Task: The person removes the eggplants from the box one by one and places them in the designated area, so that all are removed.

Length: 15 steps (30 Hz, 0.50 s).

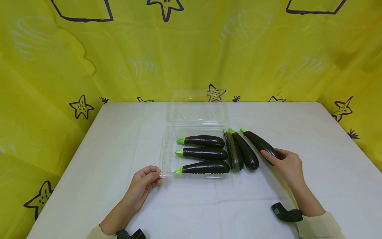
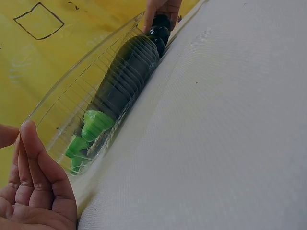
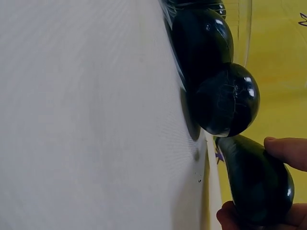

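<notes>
A clear plastic clamshell box (image 1: 169,157) lies with its lid (image 1: 197,113) folded back. Inside are three dark purple eggplants (image 1: 206,153) in a row, green stem ends to the left. My left hand (image 1: 143,186) pinches the box's front left corner between thumb and fingers, also seen in the left wrist view. Just beyond the right wall lie two more eggplants (image 1: 246,151), one partly behind the clear plastic. My right hand (image 1: 289,167) grips another eggplant (image 1: 259,142) by its thick end, the green tip pointing away and left. In the right wrist view, thumb and fingers hold this eggplant (image 3: 259,182) from both sides.
A white cloth covers the table (image 1: 98,159). Behind it and along both sides hangs a yellow curtain (image 1: 185,49) with drawn stars and fish. Dark devices (image 1: 286,213) sit on both wrists.
</notes>
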Tool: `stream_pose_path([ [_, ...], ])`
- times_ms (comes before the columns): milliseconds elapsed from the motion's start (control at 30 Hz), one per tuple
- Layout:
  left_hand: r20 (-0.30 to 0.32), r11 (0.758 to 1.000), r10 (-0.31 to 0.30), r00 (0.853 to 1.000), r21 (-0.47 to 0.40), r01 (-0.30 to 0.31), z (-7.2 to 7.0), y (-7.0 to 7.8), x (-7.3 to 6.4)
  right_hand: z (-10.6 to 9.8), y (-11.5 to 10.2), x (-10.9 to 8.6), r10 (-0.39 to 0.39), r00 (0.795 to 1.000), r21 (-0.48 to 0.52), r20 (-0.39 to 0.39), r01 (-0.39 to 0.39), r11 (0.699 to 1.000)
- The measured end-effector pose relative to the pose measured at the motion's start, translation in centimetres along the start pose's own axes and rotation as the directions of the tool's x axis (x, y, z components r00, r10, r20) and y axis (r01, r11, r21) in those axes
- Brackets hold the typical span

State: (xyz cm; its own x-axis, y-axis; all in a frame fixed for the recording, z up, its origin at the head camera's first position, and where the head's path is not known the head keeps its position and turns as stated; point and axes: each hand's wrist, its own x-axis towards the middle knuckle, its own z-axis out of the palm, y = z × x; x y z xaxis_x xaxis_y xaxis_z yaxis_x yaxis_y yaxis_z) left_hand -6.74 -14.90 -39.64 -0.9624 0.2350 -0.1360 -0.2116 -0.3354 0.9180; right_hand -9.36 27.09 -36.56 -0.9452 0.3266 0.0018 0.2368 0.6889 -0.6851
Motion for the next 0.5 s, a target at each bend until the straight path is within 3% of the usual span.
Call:
stream_pose_path([
  [500,0.001,1.0,0.001,1.0,0.003,-0.001,0.07,0.0,-0.04,0.62,-0.11,0.17,-0.053,0.998,-0.044,0.044,0.055,0.998],
])
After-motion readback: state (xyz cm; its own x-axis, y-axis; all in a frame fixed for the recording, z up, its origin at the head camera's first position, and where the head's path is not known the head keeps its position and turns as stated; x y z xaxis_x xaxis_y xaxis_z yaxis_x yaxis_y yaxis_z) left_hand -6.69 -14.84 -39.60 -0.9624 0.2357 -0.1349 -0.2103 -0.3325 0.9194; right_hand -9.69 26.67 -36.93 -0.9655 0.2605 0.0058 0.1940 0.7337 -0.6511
